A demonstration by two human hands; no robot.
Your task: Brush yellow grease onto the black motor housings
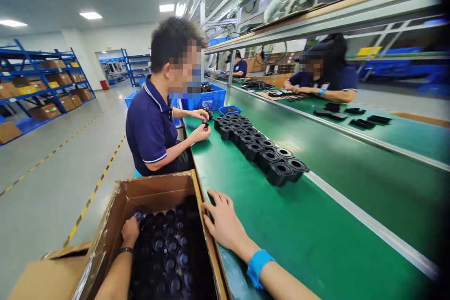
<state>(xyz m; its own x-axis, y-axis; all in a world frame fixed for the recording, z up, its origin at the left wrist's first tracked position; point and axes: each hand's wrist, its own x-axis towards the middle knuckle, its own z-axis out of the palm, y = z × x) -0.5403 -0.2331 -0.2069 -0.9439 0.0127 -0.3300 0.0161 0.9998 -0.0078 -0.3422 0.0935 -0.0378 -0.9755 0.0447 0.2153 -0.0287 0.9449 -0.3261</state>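
My left hand (130, 231) reaches into an open cardboard box (154, 183) at the lower left. Its fingers are curled at a round black part (138, 214) in the box's far left corner and seem to grip it; the fingertips are partly hidden. Rows of similar dark, cup-like parts (170, 263) fill the box. Over the near edge of the green tabletop (288, 239), beside the box, my right hand (225, 222) lies with its fingers spread and nothing in it. A blue band circles that wrist.
Several black ring-shaped housings (269, 155) stand in rows along the table. A co-worker (151, 124) sits beyond the box, handling a small dark part. Blue bins (211, 98) stand farther back. Across the metal divider (372, 146), another person (326, 72) works near black pieces.
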